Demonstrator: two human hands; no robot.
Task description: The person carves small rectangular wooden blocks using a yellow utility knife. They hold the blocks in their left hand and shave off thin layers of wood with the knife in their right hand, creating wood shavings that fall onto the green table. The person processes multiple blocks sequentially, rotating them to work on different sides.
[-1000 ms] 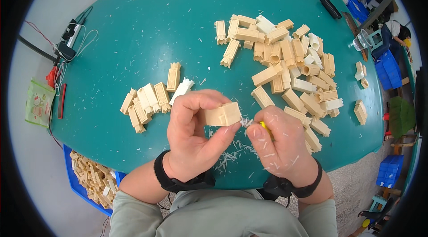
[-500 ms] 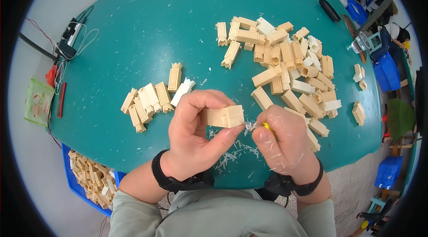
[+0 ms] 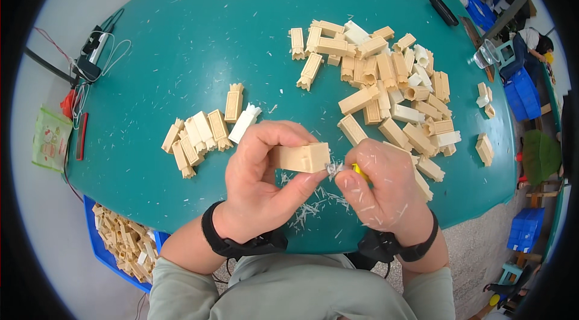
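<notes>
My left hand (image 3: pixel 260 178) is closed round a cream-coloured rectangular plastic block (image 3: pixel 301 158), fingers behind and thumb below its right end. My right hand (image 3: pixel 381 182) grips a small yellow-handled tool (image 3: pixel 360 171), most of it hidden in the fist. The tool's tip, wrapped in curled pale shavings (image 3: pixel 334 169), meets the lower right edge of the block. More thin shavings (image 3: pixel 310 207) lie on the table beneath both hands, and some cling to my right hand.
On the green table (image 3: pixel 199 37), a big heap of similar blocks (image 3: pixel 395 73) spreads at right and a smaller group (image 3: pixel 196 136) sits at left. A blue bin of blocks (image 3: pixel 123 241) stands lower left. A glass jar (image 3: pixel 484 56) and black case (image 3: pixel 444 11) are far right.
My right hand has shifted slightly left and up with the tool. More of the yellow handle shows, and the shavings at its tip look bunched larger. The left hand barely moved.
</notes>
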